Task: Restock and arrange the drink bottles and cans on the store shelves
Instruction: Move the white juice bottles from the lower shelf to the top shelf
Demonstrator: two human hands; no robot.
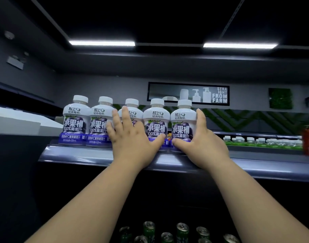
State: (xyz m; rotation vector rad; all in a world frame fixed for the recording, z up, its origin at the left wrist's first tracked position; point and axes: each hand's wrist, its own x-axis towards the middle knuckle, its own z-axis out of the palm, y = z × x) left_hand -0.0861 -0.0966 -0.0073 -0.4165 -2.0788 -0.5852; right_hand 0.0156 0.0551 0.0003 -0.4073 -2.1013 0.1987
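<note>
Reaching above green cans (182, 231) under my forearms, left hand (130, 135) spread flat, straight fingers (125, 116) pressing the middle juice bottle (136, 114), right hand (202, 140) wrapped thumb-and-fingers round the end juice bottle (183, 120), shelf lip (71, 156) just under my palms, two more bottles (76, 120) left of my left fingers, sign (219, 95) beyond.

White-capped bottles (183, 123) with purple grape labels; green cans (182, 231)

One head view, wide-angle. Faces forward, tilted upward at the desk (76, 156) of grape juice bottles (76, 120), close; ceiling lights (102, 43) above, can tops (182, 227) at bottom edge.
</note>
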